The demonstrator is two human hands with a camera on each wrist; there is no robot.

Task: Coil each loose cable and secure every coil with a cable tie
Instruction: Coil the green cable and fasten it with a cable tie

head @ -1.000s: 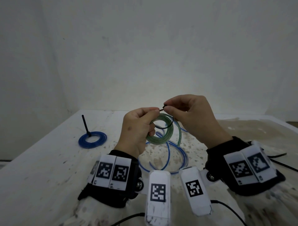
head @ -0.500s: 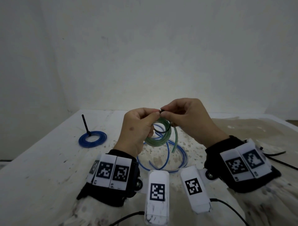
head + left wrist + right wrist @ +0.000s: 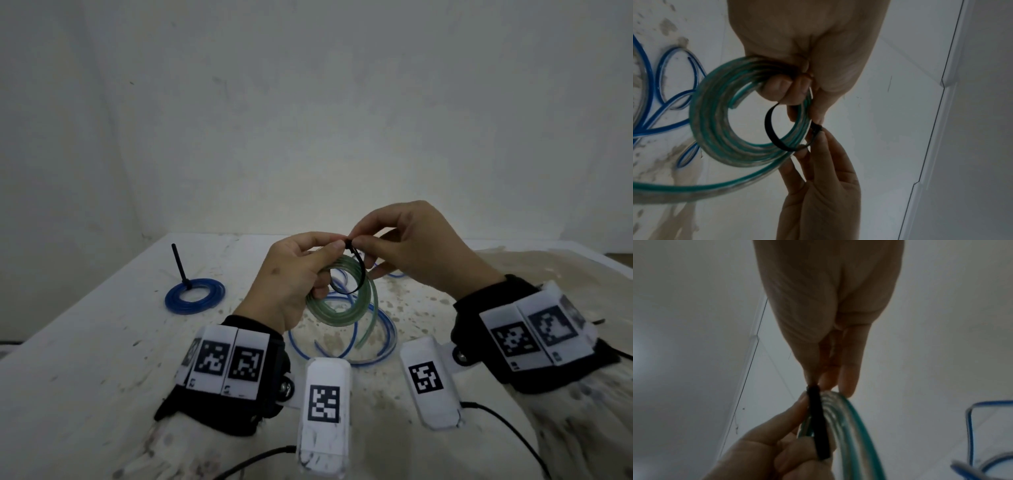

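green coil (image 3: pixel 337 305) in left fingers (image 3: pixel 329 250); black tie (image 3: pixel 356 270) pinched by right fingers (image 3: pixel 363 244).

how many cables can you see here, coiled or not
3. A green cable coiled in the left hand, a tied blue coil far left on the table, and a loose blue cable lying under the hands. Others may be hidden.

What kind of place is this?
Probably a bare workroom or recording setup: a stained white table against plain white walls, holding only cables, one blue coil already tied.
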